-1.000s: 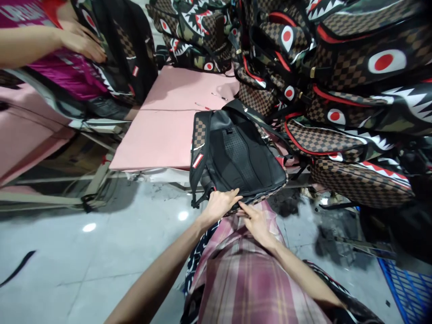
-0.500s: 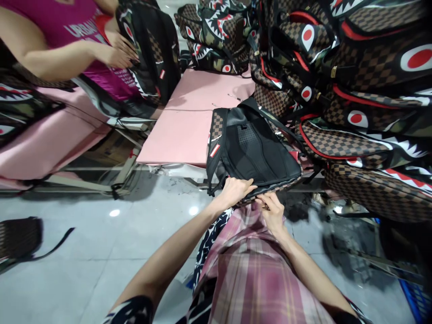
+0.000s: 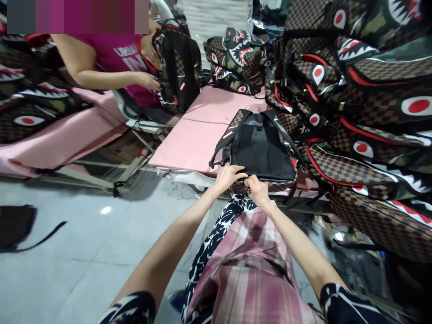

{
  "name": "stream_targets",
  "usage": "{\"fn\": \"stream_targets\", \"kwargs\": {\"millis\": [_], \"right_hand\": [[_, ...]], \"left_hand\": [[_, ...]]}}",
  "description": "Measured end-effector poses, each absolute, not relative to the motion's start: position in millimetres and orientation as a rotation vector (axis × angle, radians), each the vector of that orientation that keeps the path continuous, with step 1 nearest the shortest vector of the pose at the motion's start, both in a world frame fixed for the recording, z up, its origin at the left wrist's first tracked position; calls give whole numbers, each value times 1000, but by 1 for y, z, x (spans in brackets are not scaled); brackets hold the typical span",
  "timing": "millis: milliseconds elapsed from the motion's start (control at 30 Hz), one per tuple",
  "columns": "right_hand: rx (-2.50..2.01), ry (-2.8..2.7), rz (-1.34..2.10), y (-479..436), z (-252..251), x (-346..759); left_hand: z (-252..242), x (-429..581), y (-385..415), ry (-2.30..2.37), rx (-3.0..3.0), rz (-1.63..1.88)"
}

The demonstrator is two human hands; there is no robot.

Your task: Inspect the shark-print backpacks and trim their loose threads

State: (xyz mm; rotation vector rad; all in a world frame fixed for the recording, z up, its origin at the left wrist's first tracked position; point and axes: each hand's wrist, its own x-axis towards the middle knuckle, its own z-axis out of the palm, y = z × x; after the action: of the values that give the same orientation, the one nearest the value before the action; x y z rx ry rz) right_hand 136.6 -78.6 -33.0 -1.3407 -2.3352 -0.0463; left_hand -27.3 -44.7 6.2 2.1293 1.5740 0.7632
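A backpack [image 3: 261,153] with a black padded back panel and a brown checkered rim lies back side up, its bottom edge toward me. My left hand [image 3: 230,177] pinches that near edge at its left corner, fingers reaching over the rim. Just right of it, my right hand [image 3: 258,191] is closed on the same edge, knuckles up. Whatever lies between the right fingertips is too small to make out. The shoulder straps spread along the backpack's sides, and a loose strap end hangs at the left.
The backpack rests on a pink-covered table [image 3: 182,139]. Many checkered shark-face backpacks [image 3: 381,148] are piled at the right, with a smaller stack [image 3: 239,60] at the back. Across the table, a person in a magenta shirt [image 3: 111,58] handles another backpack [image 3: 182,67].
The backpack has turned and now lies flatter and squarer to me. My right hand has shifted left along the edge and closed more tightly. The other person's near hand has moved lower.
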Motion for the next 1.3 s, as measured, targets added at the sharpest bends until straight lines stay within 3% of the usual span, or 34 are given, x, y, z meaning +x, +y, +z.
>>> {"fn": "stream_targets", "kwargs": {"millis": [133,333,667,1300], "right_hand": [[-1274,-2336,199,-77,-27,140],[-1276,-2313,363,-89,-25,135],[-1649,-2153,85,-107,-10,142],[-1691,-2084,169,-107,-11,127]], "left_hand": [[-15,-33,-92,1760,1575,1178],[-29,6,-116,1462,796,1112],[-36,-19,-104,1629,1074,1186],[-34,-25,-103,1579,1127,1180]]}}
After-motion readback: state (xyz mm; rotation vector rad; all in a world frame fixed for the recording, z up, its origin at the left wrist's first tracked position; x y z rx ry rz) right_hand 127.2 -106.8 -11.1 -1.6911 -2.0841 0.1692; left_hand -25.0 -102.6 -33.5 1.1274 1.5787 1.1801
